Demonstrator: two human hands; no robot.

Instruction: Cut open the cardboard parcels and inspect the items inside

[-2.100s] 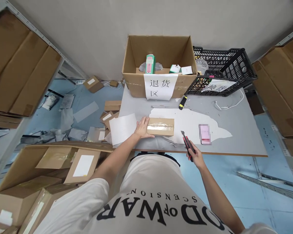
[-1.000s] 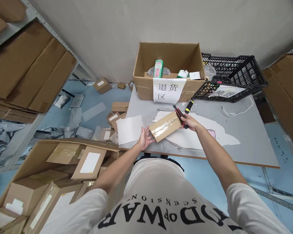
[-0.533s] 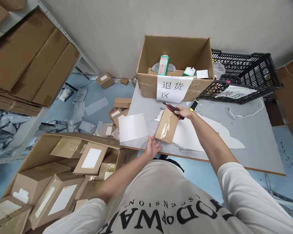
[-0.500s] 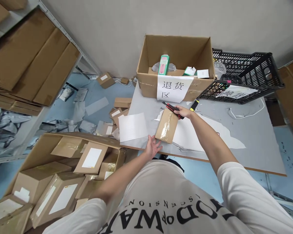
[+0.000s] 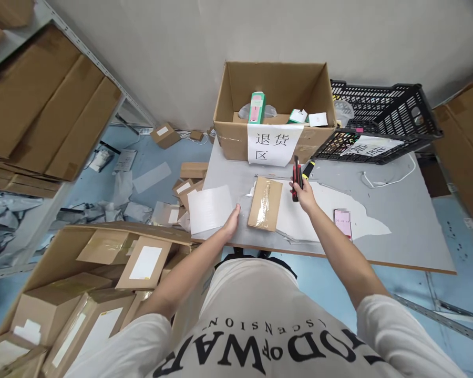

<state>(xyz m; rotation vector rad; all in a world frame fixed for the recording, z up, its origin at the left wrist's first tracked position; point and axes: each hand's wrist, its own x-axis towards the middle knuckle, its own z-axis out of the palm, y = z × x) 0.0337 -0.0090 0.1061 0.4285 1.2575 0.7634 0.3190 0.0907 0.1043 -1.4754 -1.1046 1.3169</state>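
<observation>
My right hand [image 5: 305, 193] is wrapped around a red box cutter [image 5: 296, 177], blade end pointing away from me. Just left of those fingers, the taped cardboard parcel [image 5: 265, 203] lies flat on the grey table [image 5: 398, 220]. My left hand [image 5: 232, 220] rests open beside it, not touching, next to a white sheet [image 5: 208, 208].

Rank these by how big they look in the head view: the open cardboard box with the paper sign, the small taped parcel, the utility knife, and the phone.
1. Open cardboard box.
2. Taped parcel, lying flat on the table.
3. Utility knife, in the right hand, and the phone: they look too alike to separate.
</observation>
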